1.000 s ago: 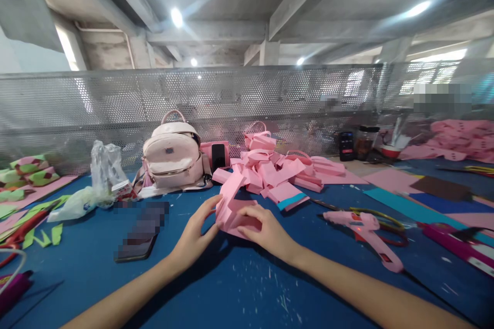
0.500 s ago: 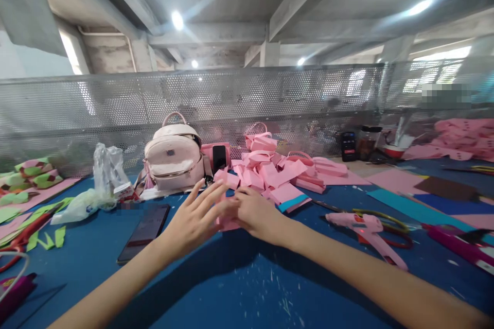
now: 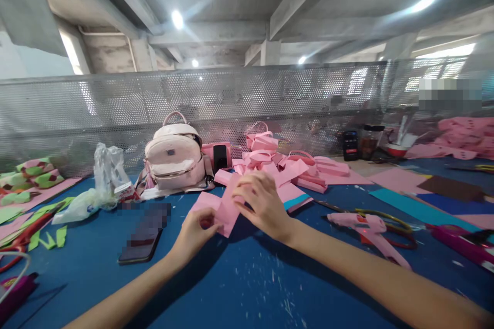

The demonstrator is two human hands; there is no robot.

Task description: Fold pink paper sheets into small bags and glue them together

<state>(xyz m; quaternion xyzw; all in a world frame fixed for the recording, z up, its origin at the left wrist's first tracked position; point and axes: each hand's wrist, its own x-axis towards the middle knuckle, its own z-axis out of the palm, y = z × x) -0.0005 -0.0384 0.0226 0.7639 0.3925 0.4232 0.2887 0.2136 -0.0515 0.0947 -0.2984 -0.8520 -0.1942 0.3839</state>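
we hold a folded pink paper piece just above the blue table, in front of us near the middle. our left hand pinches its lower left edge, thumb and fingers closed on the paper. our right hand sits on the upper right part of the same piece, fingers curled down over it and pressed together; its fingertips are hidden from us behind the hand, so we cannot tell just how they grip.

right behind the hands lies a heap of pink paper pieces, some with loop handles. left of the heap stands a pale pink backpack, and a dark phone leans upright between them. a second phone lies flat on the table left of our left hand, near it but apart. farther left sit a crumpled clear plastic bag and green paper scraps. to the right of our right arm lie a pink glue gun and scissors, just beside each other. a perforated metal screen runs along the back of the table.
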